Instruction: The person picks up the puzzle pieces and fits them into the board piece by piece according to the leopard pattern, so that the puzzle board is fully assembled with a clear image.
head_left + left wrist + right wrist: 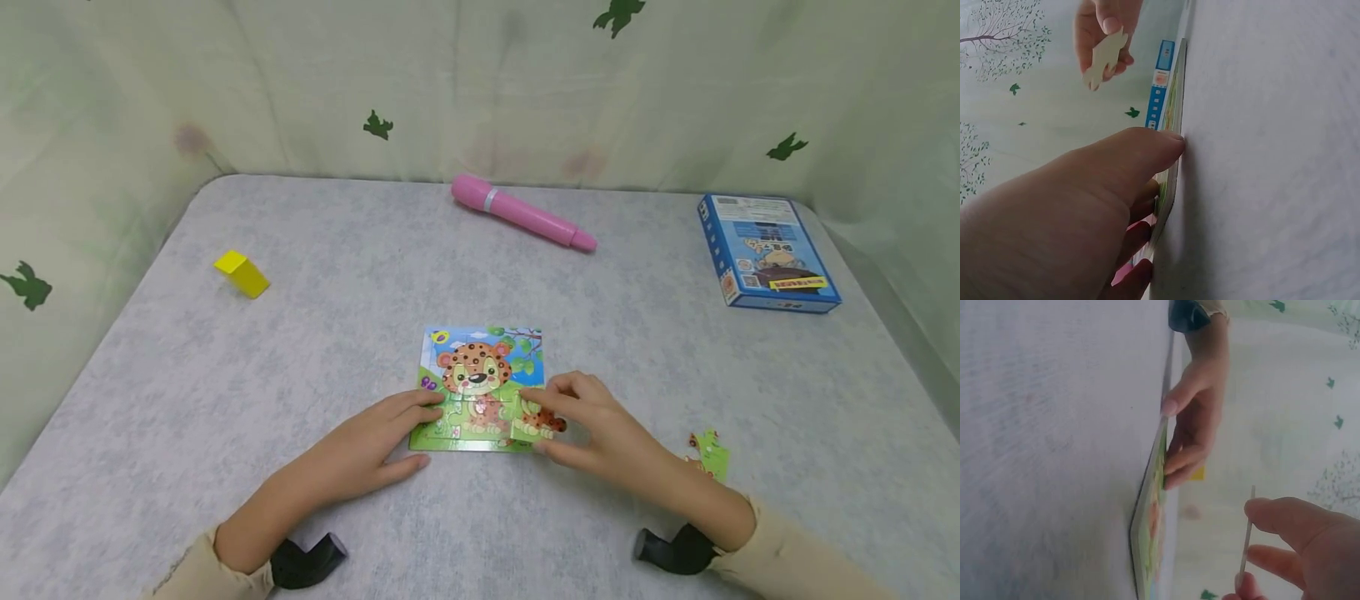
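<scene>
A jigsaw puzzle (pixel 480 367) with a spotted leopard cub on grass lies flat on the table. My left hand (pixel 375 442) rests at its left side, fingertips on the picture and thumb by the near left corner. My right hand (pixel 603 429) pinches a puzzle piece (pixel 534 423) with spotted orange parts above the puzzle's lower right area. The piece's pale back (pixel 1107 56) faces the left wrist view, and in the right wrist view it appears edge-on, apart from the board (pixel 1142 544). What lies beneath the piece is hidden.
Loose puzzle material (pixel 712 457) lies right of the right forearm, partly covered by it. A pink pen-shaped object (pixel 525 215) lies at the back, a blue box (pixel 772 258) stands back right, and a yellow block (pixel 243 273) sits at left. A printed curtain (pixel 300 92) hangs behind the table.
</scene>
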`<state>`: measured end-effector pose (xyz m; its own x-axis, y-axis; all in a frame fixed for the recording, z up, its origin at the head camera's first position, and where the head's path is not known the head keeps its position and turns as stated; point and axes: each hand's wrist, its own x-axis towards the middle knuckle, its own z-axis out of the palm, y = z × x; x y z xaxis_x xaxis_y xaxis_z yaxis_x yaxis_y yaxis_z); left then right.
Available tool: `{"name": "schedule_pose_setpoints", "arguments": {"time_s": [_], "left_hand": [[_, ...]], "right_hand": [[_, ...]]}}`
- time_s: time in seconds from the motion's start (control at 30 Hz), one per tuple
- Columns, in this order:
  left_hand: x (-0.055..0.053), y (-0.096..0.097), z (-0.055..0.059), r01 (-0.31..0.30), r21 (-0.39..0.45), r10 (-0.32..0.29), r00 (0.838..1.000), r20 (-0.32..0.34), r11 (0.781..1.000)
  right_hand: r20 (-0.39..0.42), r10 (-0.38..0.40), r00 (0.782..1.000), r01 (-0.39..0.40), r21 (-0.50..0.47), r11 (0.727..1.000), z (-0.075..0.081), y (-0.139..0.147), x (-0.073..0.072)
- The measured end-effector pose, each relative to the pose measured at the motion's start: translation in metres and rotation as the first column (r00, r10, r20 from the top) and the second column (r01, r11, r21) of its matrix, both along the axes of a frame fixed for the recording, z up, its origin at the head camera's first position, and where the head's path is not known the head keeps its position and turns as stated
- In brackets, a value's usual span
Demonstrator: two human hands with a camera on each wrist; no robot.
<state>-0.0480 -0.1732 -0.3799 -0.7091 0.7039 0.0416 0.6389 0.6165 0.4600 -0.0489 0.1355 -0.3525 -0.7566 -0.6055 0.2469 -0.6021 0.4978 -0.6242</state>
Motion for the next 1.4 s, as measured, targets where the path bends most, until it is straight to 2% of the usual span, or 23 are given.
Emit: {"name": "schedule_pose_setpoints", "arguments": {"time_s": [0.2,0.47,0.57,0.83,1.03,1.2,1.3,1.4], "left_hand": [[-0.001,0.000,-0.003,-0.001,-0.014,0.000,1.000,-0.030,1.000],[-0.001,0.001,-0.008,0.054,0.011,-0.053,0.993,-0.103,0.998],[-0.001,0.002,-0.010,0.064,0.004,-0.063,0.991,-0.120,0.998],[-0.001,0.001,-0.010,0.070,0.018,-0.067,0.988,-0.138,0.997],[-0.001,0.000,-0.010,0.069,0.032,-0.064,0.988,-0.139,0.997],[0.000,0.000,-0.009,0.052,0.031,-0.048,0.993,-0.109,0.998],[0.000,0.000,-0.009,0.049,0.028,-0.045,0.993,-0.106,0.998],[-0.001,0.000,-0.009,0.047,0.031,-0.044,0.994,-0.104,0.998]], "right_hand": [[0.029,0.059,0.998,-0.061,0.070,0.996,-0.015,-0.028,-0.009],[-0.055,0.113,0.992,-0.105,0.126,0.986,-0.030,-0.045,-0.021],[-0.053,0.125,0.991,-0.117,0.131,0.985,-0.031,-0.047,-0.023],[0.026,0.119,0.993,-0.121,0.141,0.983,-0.030,-0.048,-0.027],[0.031,0.121,0.992,-0.125,0.189,0.974,-0.028,-0.049,-0.029],[0.123,0.119,0.985,-0.141,0.183,0.973,-0.027,-0.042,-0.027],[0.217,0.096,0.971,-0.123,0.112,0.986,-0.024,-0.033,-0.024],[0.276,0.064,0.959,-0.079,0.042,0.996,-0.015,-0.020,-0.018]]}}
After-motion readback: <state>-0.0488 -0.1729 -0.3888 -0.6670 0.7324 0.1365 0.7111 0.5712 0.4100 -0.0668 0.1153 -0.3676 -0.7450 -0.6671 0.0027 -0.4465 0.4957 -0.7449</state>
